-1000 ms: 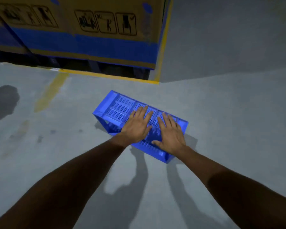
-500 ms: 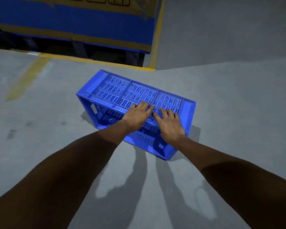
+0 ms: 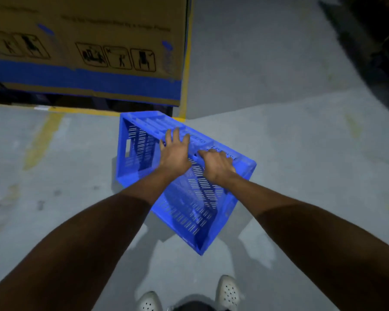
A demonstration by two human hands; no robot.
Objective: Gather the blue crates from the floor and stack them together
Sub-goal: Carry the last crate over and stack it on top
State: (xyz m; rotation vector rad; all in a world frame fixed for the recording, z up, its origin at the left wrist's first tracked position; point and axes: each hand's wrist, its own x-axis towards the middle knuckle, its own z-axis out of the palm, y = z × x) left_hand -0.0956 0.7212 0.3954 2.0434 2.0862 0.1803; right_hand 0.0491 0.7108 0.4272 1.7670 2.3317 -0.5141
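One blue slotted plastic crate (image 3: pixel 189 207) is upside down and tilted, its near corner pointing toward my feet and raised off the grey floor. Both hands rest on its upturned bottom edge. My left hand (image 3: pixel 174 151) lies on the ribbed base with fingers spread and curled over the edge. My right hand (image 3: pixel 215 163) grips the same edge, fingers hooked over it. No other blue crate shows in this view.
A large cardboard box (image 3: pixel 83 48) with a blue band and pictograms stands just behind the crate, over a dark gap. Yellow floor lines (image 3: pixel 43 140) run along it. My white shoes (image 3: pixel 227 292) are at the bottom. Dark shapes fill the top right corner.
The crate has tipped up toward me and lifted from lying flat on the floor; both hands moved from lying flat on its base to gripping the edge. The camera has risen.
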